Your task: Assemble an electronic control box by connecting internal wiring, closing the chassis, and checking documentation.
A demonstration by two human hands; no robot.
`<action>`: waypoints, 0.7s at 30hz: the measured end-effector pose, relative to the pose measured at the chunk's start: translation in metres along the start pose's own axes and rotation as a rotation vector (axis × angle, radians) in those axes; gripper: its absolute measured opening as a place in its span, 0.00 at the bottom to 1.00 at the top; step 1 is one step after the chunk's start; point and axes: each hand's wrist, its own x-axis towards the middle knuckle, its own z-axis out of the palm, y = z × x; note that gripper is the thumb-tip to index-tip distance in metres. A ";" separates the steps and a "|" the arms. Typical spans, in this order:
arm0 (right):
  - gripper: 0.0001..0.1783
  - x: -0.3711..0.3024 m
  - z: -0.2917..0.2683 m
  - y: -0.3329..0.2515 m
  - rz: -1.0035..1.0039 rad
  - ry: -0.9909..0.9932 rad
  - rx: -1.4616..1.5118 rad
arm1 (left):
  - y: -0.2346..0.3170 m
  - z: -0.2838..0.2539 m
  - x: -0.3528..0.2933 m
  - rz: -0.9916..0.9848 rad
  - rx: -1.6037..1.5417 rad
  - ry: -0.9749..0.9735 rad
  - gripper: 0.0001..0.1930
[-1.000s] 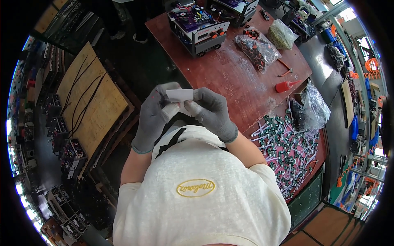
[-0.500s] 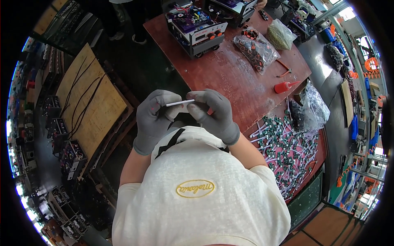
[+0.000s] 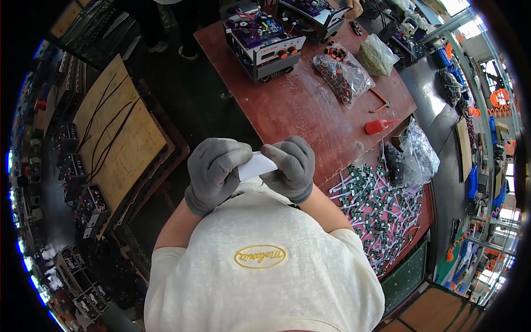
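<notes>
Between my two grey-gloved hands is a small white sheet, like folded paper or a label (image 3: 256, 165). My left hand (image 3: 215, 170) pinches its left edge, fingers curled. On the other edge, the thumb and fingers of my right hand (image 3: 292, 167) are closed too. The white piece hangs in front of my chest, away from the table, with its flat face showing. What it is made of I cannot make out for sure.
A red-brown table (image 3: 276, 110) bears an open electronic device (image 3: 265, 47), a bag of black and orange knobs (image 3: 344, 77), a bag of green pieces (image 3: 378, 55), pliers (image 3: 380, 101), a red squeeze bottle (image 3: 380, 126) and many small wired boards (image 3: 376, 210). Another person's hand (image 3: 354, 9) is at the far edge.
Both hands have come lower, closer to my chest. The white piece, seen as a thin edge-on strip before, has tipped so that its flat face shows.
</notes>
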 end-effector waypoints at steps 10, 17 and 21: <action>0.15 0.007 -0.032 0.011 0.353 -0.216 0.553 | -0.008 -0.008 0.002 0.034 0.007 -0.039 0.20; 0.13 0.044 -0.044 0.012 -0.022 -0.472 0.157 | -0.006 -0.006 0.008 0.125 0.016 -0.176 0.20; 0.11 0.048 -0.043 0.011 -0.057 -0.551 0.047 | -0.008 -0.006 0.008 0.113 0.023 -0.191 0.20</action>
